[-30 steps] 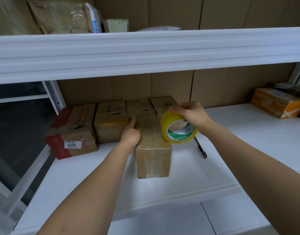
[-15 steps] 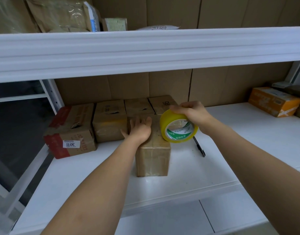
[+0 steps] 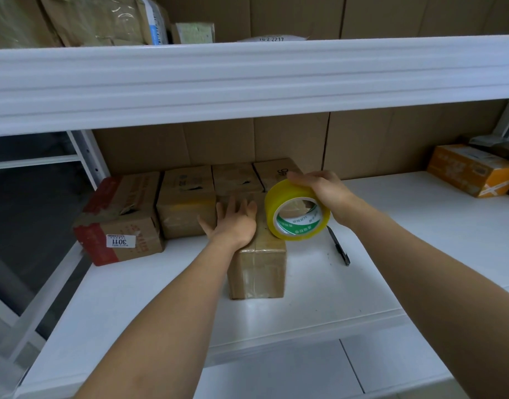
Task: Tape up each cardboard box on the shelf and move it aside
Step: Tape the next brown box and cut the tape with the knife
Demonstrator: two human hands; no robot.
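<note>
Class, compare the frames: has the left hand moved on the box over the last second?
Yes. The left hand now lies flat with spread fingers on top of the front box, having shifted toward its centre seam from the far left edge.

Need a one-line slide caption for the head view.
Left hand flat on the front cardboard box, right hand holding a yellow tape roll beside it on the white shelf.

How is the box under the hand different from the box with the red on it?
The box under the left hand stands alone at the front, plain brown, with its top flaps closed flat. The red-edged box sits at the left end of the back row, has red stripes and a white label reading 3011, and its top looks torn. A hand presses on the plain box; nothing touches the red-edged box. Both are cardboard on the same white shelf.
</note>
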